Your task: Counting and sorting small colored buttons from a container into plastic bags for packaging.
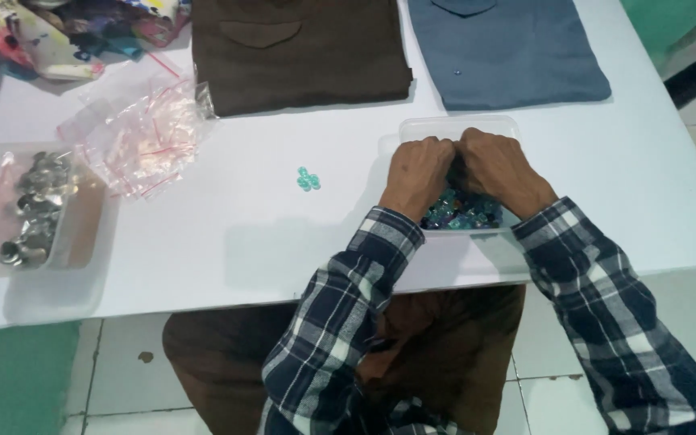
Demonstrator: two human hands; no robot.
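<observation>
My left hand (pixel 417 171) and my right hand (pixel 499 167) sit knuckle to knuckle just right of the middle of the frame, both curled into a clear, shallow plastic tray (pixel 454 127) that rests on the white tabletop (pixel 243 234). Each grip is closed, fingers bent down and pressed together over a heap of small blue and teal glassy beads (pixel 462 214) inside the tray; whether I am pinching any single bead I cannot tell, since my knuckles hide the fingertips. A little cluster of teal beads (pixel 308 180) lies loose on the tabletop, left of my left hand and apart from it. At the top of the frame lie a folded brown shirt (pixel 300 52) and, to its right, a folded grey-blue shirt (pixel 509 52). In the upper left sits a pile of small clear zip bags with red stripes (pixel 142 133), and at the left edge a clear tray of silvery metal buttons (pixel 34 205).
</observation>
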